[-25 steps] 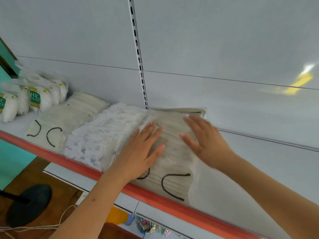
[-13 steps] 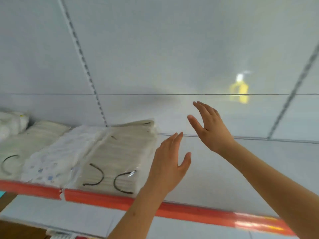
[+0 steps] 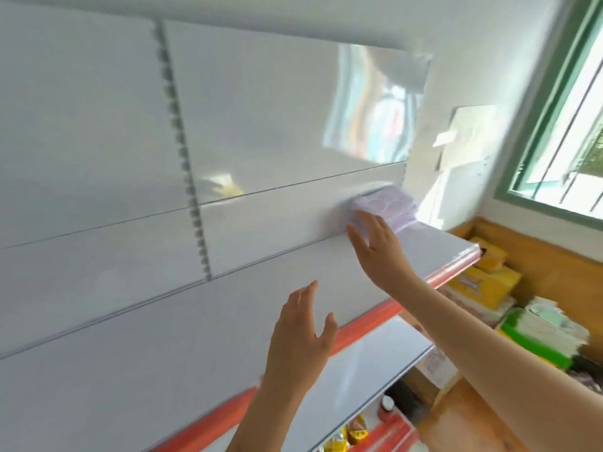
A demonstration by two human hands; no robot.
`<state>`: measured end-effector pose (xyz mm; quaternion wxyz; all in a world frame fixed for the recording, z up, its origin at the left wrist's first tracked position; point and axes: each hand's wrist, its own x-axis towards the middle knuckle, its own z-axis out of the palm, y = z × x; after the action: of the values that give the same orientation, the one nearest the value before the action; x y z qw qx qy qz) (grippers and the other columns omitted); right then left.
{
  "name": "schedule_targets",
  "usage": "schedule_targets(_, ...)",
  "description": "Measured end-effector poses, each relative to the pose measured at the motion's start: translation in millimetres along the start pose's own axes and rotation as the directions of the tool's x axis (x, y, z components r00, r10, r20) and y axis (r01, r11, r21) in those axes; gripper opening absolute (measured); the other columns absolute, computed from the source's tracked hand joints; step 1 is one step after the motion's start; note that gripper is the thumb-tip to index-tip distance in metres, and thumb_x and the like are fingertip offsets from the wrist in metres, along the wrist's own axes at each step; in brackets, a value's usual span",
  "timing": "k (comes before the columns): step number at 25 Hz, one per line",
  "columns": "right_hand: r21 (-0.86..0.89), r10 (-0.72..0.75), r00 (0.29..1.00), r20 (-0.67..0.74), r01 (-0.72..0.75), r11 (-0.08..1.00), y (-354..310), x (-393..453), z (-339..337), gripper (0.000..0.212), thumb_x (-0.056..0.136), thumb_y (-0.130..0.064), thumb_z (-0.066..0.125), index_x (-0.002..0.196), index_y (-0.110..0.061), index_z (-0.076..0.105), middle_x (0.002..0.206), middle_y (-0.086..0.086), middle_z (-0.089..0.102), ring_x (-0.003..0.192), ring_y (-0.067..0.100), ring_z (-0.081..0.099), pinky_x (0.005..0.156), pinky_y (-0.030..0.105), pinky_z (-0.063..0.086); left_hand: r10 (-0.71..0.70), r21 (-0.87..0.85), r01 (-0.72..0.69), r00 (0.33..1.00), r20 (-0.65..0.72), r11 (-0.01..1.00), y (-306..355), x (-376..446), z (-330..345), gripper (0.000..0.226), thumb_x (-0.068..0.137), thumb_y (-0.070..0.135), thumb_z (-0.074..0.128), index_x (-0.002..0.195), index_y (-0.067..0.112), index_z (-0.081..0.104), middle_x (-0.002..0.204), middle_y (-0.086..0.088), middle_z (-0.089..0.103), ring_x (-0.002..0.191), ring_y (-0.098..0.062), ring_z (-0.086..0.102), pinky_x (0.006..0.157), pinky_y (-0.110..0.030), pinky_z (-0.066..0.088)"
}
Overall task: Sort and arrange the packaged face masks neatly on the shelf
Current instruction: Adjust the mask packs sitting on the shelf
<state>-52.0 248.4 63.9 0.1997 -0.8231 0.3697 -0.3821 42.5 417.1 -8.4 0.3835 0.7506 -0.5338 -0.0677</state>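
Note:
A blurred pack of pale purple face masks (image 3: 388, 207) lies at the far right end of the white shelf (image 3: 163, 337), against the back panel. My right hand (image 3: 375, 246) hovers just in front of the pack with fingers spread, holding nothing; whether it touches the pack is unclear. My left hand (image 3: 300, 340) is raised above the shelf's red front edge (image 3: 368, 324), fingers straight, empty. The mask stacks seen earlier are out of view.
A lower white shelf (image 3: 352, 380) sits beneath, with yellow packets (image 3: 346, 435) below it. Yellow boxes (image 3: 483, 282) and green-and-white packs (image 3: 541, 334) are piled at the right on a wooden ledge. A green-framed window (image 3: 554, 102) fills the upper right.
The view has swung right along the shelf; the beige and white mask stacks left the frame. Both hands lifted off the beige pack and moved right, the right hand reaching the purple pack.

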Motion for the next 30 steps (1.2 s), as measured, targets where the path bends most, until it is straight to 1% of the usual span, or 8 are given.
schedule_targets(7,0.041,0.245,0.969,0.021,-0.246,0.968,225,144,-48,0.063,0.095,-0.052,0.051,0.142,-0.010,0.046,0.140,0.013,0.053,0.125,0.030,0.054,0.105,0.041,0.042,-0.256,-0.313,0.256,0.966,0.043,0.914,50,176,140,0.060,0.096,0.031,0.065,0.149,0.016,0.040,0.145,-0.006,0.051,0.127,-0.019,0.055,0.104,-0.028,0.042)
schedule_targets(11,0.054,0.458,0.870,0.182,-0.474,0.879,302,245,-52,0.094,0.085,-0.076,0.045,0.150,-0.010,0.034,0.150,0.016,0.043,0.137,0.032,0.042,0.111,0.041,0.032,-0.573,-0.457,0.555,0.811,0.114,0.695,75,280,185,0.062,0.093,0.048,0.064,0.130,-0.001,0.055,0.108,-0.017,0.065,0.110,-0.033,0.063,0.079,-0.025,0.042)
schedule_targets(13,0.047,0.530,0.777,0.339,-0.577,0.816,330,288,-38,0.111,0.075,-0.088,0.044,0.151,-0.008,0.032,0.153,0.017,0.040,0.140,0.033,0.040,0.115,0.041,0.031,-0.618,-0.637,0.613,0.741,0.261,0.467,84,317,199,0.067,0.084,0.060,0.067,0.120,0.005,0.063,0.095,-0.013,0.066,0.091,-0.029,0.065,0.084,-0.032,0.046)
schedule_targets(15,0.022,0.557,0.682,0.473,-0.642,0.767,351,311,-18,0.130,0.057,-0.098,0.048,0.149,-0.006,0.038,0.151,0.015,0.044,0.135,0.032,0.047,0.113,0.042,0.037,-0.618,-0.761,0.611,0.690,0.376,0.220,87,346,209,0.048,0.084,0.059,0.069,0.116,0.023,0.064,0.108,-0.002,0.068,0.097,-0.021,0.066,0.088,-0.036,0.051)
schedule_targets(17,-0.035,0.545,0.661,0.516,-0.619,0.784,367,321,-6,0.122,0.060,-0.093,0.056,0.142,-0.003,0.045,0.142,0.016,0.051,0.126,0.031,0.054,0.102,0.037,0.044,-0.670,-0.777,0.619,0.626,0.398,0.117,86,371,215,0.046,0.081,0.056,0.075,0.114,0.026,0.063,0.114,-0.001,0.067,0.103,-0.023,0.066,0.080,-0.036,0.056)
schedule_targets(22,-0.010,0.490,0.630,0.603,-0.608,0.794,388,323,-6,0.106,0.053,-0.088,0.062,0.121,-0.007,0.062,0.120,0.009,0.063,0.105,0.027,0.062,0.085,0.034,0.047,-0.704,-0.717,0.693,0.548,0.452,0.079,80,399,217,0.031,0.078,0.045,0.080,0.096,0.023,0.068,0.090,-0.002,0.070,0.080,-0.021,0.066,0.067,-0.029,0.052)
schedule_targets(26,0.133,0.427,0.697,0.576,-0.595,0.793,391,296,-11,0.060,0.084,-0.063,0.063,0.115,-0.012,0.065,0.112,0.008,0.066,0.089,0.018,0.063,0.070,0.027,0.048,-0.568,-0.718,0.683,0.647,0.509,0.135,83,386,222,0.041,0.084,0.041,0.077,0.117,0.017,0.074,0.112,-0.008,0.076,0.099,-0.025,0.072,0.082,-0.036,0.060)
schedule_targets(30,0.383,0.222,0.744,0.631,-0.547,0.745,386,268,-26,0.042,0.086,-0.052,0.066,0.114,-0.021,0.069,0.108,0.003,0.075,0.099,0.020,0.071,0.090,0.034,0.055,-0.452,-0.731,0.613,0.766,0.458,0.300,86,359,215,0.037,0.089,0.026,0.073,0.122,0.012,0.070,0.121,-0.009,0.073,0.110,-0.022,0.071,0.083,-0.033,0.061)
